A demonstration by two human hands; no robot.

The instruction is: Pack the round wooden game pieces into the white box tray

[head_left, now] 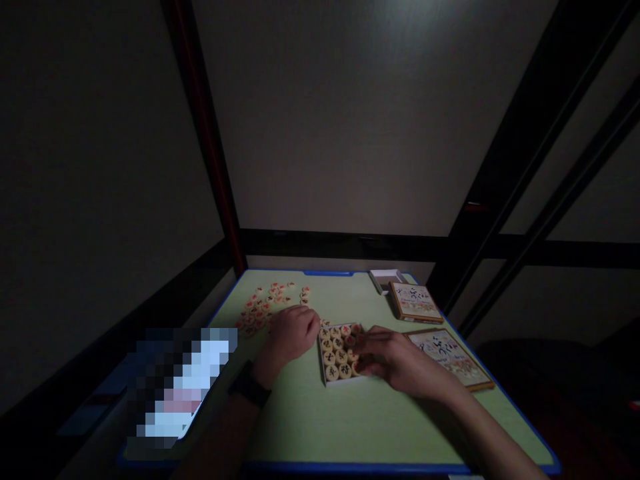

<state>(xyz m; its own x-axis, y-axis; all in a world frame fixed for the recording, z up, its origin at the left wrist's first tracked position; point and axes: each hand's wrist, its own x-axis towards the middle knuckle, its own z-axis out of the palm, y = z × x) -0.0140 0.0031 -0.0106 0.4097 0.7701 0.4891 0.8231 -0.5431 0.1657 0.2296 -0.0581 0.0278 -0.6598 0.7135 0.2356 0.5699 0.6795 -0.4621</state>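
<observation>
A shallow white-edged box (322, 360) holds rows of round wooden pieces with black and red characters. My right hand (393, 360) reaches over the box's right side, fingers bent down onto the pieces there; its fingertips are dim, and what they hold, if anything, cannot be made out. My left hand (295, 331), its wrist in a dark band, is curled just left of the box, with its fingertips turned out of sight. Beyond it, many loose round pieces (257, 307) are scattered on the green table (300, 427). A few pieces lie behind the box.
Two decorated flat boxes, one farther back (416, 301) and one nearer (455, 357), lie at the right. An open white tray (385, 280) stands at the back right. A bright, pixelated screen (200, 380) is at the left edge. Walls rise behind the table.
</observation>
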